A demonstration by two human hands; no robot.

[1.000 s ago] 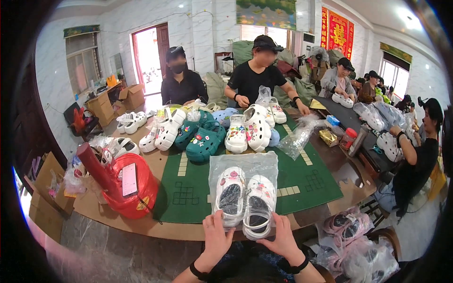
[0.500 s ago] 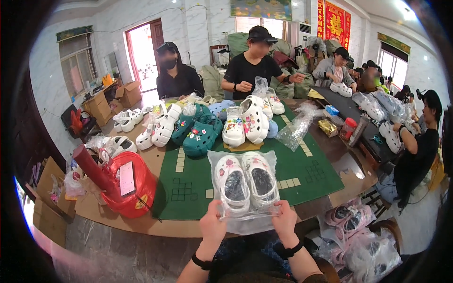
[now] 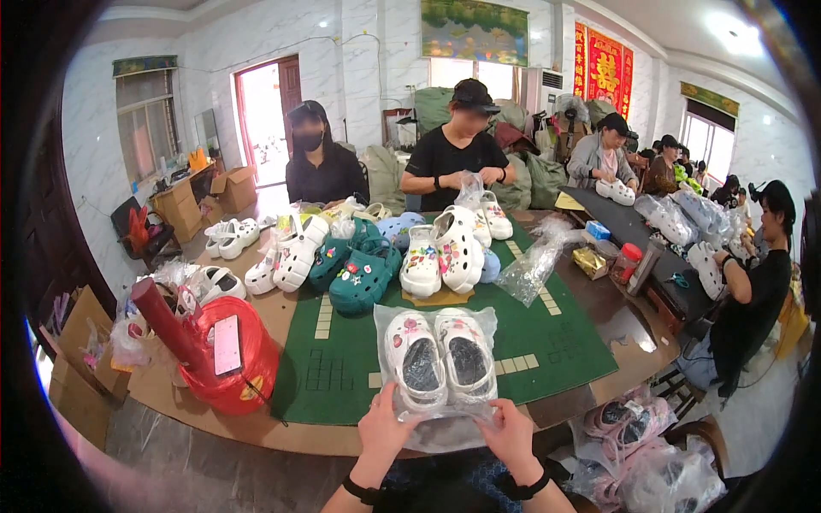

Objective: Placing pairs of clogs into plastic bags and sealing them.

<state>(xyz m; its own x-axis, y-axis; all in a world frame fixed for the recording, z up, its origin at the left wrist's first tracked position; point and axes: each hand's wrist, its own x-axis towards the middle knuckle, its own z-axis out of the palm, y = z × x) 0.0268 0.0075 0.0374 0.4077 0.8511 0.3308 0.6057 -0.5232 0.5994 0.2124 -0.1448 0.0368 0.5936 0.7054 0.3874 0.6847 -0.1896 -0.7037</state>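
At the near edge of the desk [image 3: 192, 429], the left hand [image 3: 385, 425] and the right hand [image 3: 510, 433] are set apart from each other, each gripping a near corner of a clear plastic bag [image 3: 445, 438]. The bag's loose flap spans the gap between them, close to the desk's front rim. Green mat [image 3: 342, 403] shows on both sides of the bag, so either hand has room sideways; forward, only a narrow strip parts the bag from the shoes beyond.

Inside the bag, just ahead of the hands and between them, a pair of white clogs [image 3: 469, 368] lies side by side, toes pointing away and openings up.

Farther out, teal clogs [image 3: 363, 282] stand ahead and to the left, with charm-covered white clogs [image 3: 457, 248] beside them, limiting the far side. A red bundle [image 3: 248, 368] bearing a pink phone [image 3: 227, 346] closes off the left. To the right, crumpled clear plastic [image 3: 534, 267] lies partly across the mat, and a red-lidded jar [image 3: 627, 261] stands past it. Below the desk on the right sit bagged pink clogs [image 3: 629, 419].
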